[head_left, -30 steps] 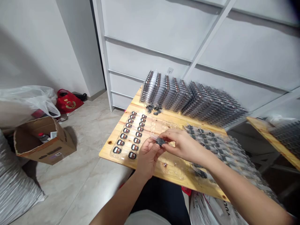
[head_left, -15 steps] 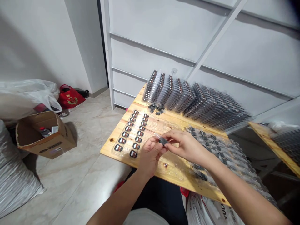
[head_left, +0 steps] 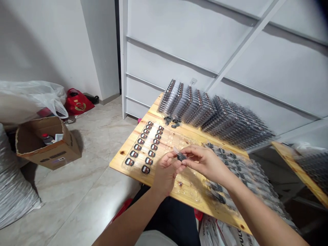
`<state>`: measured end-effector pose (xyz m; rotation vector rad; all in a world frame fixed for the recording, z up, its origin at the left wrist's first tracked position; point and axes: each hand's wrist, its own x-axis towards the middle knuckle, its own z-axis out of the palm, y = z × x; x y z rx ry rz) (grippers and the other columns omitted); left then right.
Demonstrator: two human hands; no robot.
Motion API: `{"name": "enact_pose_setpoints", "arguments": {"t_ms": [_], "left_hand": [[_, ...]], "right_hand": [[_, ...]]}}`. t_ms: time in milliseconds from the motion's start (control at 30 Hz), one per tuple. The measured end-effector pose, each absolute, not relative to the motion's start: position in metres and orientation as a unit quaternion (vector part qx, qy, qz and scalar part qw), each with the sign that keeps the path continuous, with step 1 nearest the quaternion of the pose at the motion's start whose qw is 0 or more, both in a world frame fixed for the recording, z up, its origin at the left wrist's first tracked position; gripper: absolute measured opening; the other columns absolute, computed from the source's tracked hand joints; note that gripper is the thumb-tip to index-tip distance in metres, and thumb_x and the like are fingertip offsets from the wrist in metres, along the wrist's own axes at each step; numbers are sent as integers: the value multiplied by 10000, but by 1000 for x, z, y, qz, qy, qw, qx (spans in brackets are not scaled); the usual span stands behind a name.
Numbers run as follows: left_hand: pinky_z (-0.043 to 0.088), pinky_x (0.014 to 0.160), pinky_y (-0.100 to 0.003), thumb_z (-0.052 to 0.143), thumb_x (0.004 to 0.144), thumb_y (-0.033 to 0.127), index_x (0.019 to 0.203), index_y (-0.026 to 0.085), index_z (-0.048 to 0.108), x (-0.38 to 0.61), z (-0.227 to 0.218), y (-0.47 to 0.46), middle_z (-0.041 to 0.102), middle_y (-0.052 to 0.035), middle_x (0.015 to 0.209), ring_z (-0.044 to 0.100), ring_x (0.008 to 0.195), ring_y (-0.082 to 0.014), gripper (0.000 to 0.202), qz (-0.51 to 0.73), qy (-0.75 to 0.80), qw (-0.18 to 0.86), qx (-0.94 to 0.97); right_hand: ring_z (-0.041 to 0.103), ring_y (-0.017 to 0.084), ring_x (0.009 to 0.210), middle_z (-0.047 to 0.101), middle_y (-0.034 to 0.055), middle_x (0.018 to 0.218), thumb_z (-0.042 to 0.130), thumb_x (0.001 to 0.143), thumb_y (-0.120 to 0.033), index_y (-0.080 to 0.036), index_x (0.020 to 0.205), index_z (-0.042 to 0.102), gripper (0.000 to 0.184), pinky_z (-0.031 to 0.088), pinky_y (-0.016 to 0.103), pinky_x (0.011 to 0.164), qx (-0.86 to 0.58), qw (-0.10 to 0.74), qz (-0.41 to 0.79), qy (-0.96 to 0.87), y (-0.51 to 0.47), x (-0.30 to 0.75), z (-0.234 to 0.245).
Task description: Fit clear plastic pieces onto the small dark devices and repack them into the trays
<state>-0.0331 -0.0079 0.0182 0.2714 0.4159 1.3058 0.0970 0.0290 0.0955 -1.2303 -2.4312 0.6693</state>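
Both hands meet over the middle of a wooden table. Between their fingertips is a small black plastic piece (head_left: 181, 156) with a clear strip sticking up from it. My left hand (head_left: 167, 169) pinches its near left side, and my right hand (head_left: 202, 159) grips it from the right. Left of the hands, a clear tray (head_left: 139, 160) holds two rows of small black parts with orange-and-white labels. An unfilled clear tray (head_left: 188, 189) lies under and beside the hands. Several loose black pieces (head_left: 174, 125) lie beyond. Trays of dark parts (head_left: 230, 159) sit by the right forearm.
Tall stacks of filled clear trays (head_left: 217, 116) line the table's far edge against a white panel wall (head_left: 169, 30). On the floor at left are a cardboard box (head_left: 55, 157), a red bag (head_left: 78, 102) and a large sack (head_left: 17, 191). Another wooden surface (head_left: 294, 160) stands at right.
The camera view has shifted slightly. Both hands still hold the black piece, which is turned a little and shows more of its face between the fingers.
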Motion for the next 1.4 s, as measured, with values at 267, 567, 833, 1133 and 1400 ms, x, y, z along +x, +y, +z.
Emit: {"name": "enact_pose_setpoints", "arguments": {"t_ms": [267, 567, 833, 1133, 1400], "left_hand": [[474, 760, -276, 720, 629, 191, 891, 142, 541, -34, 18, -8, 603, -42, 896, 598, 789, -144, 321, 605, 198, 762, 121], [470, 767, -278, 676, 683, 168, 897, 144, 534, -36, 14, -9, 599, -38, 888, 606, 783, -144, 258, 608, 167, 763, 145], [472, 766, -282, 671, 686, 167, 908, 138, 521, -36, 15, -9, 598, -46, 887, 606, 807, -156, 270, 608, 167, 762, 145], [483, 741, -268, 710, 638, 194, 894, 148, 515, -37, 17, -12, 610, -36, 859, 595, 795, -143, 325, 602, 180, 765, 141], [483, 753, -275, 718, 634, 200, 901, 149, 529, -38, 16, -12, 582, -32, 890, 583, 798, -135, 331, 599, 176, 768, 140]], "right_hand": [[559, 119, 771, 597, 51, 909, 580, 805, -255, -169, 959, 604, 178, 451, 214, 671, -417, 192, 229, -858, 27, 94, 97], [556, 111, 783, 592, 53, 909, 578, 814, -229, -168, 965, 602, 164, 442, 196, 661, -388, 191, 233, -871, 27, 95, 100], [558, 116, 765, 594, 52, 901, 577, 811, -252, -165, 954, 597, 169, 448, 208, 660, -406, 183, 224, -867, 25, 92, 101], [551, 115, 775, 582, 45, 906, 569, 816, -242, -165, 966, 588, 170, 459, 217, 679, -408, 180, 232, -865, 22, 92, 104], [552, 110, 789, 586, 46, 907, 576, 813, -221, -162, 952, 593, 152, 450, 205, 683, -397, 178, 228, -871, 21, 92, 106]]}}
